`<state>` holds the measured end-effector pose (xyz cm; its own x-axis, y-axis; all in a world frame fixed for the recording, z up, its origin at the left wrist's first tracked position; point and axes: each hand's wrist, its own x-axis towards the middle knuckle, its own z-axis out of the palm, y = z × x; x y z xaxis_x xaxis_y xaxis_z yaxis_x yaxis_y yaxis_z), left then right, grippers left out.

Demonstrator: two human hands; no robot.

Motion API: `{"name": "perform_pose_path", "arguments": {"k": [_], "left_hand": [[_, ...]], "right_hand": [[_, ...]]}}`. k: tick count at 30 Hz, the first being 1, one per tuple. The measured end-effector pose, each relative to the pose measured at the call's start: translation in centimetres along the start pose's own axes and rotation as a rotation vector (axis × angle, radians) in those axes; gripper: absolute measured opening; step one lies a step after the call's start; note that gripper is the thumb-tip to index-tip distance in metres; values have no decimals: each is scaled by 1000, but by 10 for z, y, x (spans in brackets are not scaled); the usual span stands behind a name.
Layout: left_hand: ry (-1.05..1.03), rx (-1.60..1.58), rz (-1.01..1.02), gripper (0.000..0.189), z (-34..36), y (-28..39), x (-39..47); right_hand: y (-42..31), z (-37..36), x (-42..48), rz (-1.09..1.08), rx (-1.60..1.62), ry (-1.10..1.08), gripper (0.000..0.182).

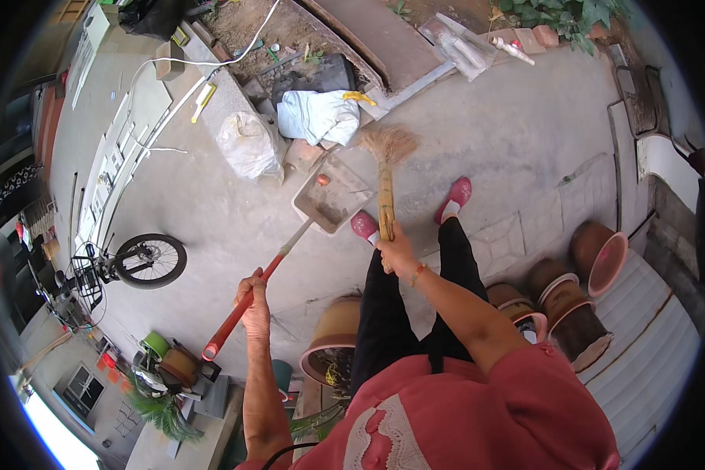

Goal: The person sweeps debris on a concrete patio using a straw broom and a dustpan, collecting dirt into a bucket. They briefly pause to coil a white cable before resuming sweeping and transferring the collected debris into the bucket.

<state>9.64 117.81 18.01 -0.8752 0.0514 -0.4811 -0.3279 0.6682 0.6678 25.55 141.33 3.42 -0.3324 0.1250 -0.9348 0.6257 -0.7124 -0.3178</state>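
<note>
My left hand (pixel 254 305) is closed around the red handle of a long-handled dustpan (pixel 346 200). The pan rests on the concrete floor, in front of my feet and a little to the left, with a small reddish-brown object (pixel 323 180) and some dirt in it. My right hand (pixel 396 251) grips the short handle of a straw broom (pixel 386 182). Its bristles touch or hover just above the floor, beyond the pan's right side; which of the two I cannot tell. A light blue cloth (pixel 317 116) and a whitish plastic bag (pixel 250 145) lie just past the pan.
Stacked plant pots (pixel 564 294) stand to the right behind my feet, and a large pot (pixel 335 329) is by my left leg. A bicycle wheel (pixel 151 261) is at the left. A white cable (pixel 130 106) trails over boards. A soil bed's raised edge (pixel 388 100) lies ahead.
</note>
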Motion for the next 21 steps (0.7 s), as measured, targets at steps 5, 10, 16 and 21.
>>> {"name": "perform_pose_path", "arguments": {"k": [5, 10, 16, 21], "left_hand": [[-45, 137, 88, 12, 5, 3, -1], [-102, 153, 144, 7, 4, -2, 0], [-160, 205, 233, 4, 3, -3, -13], [-243, 227, 267, 4, 1, -10, -21]], "right_hand": [[7, -46, -54, 169, -195, -290, 74], [-4, -110, -110, 83, -264, -210, 76], [-25, -179, -118, 103, -13, 244, 73], [-29, -186, -43, -30, 528, 311, 22]]}}
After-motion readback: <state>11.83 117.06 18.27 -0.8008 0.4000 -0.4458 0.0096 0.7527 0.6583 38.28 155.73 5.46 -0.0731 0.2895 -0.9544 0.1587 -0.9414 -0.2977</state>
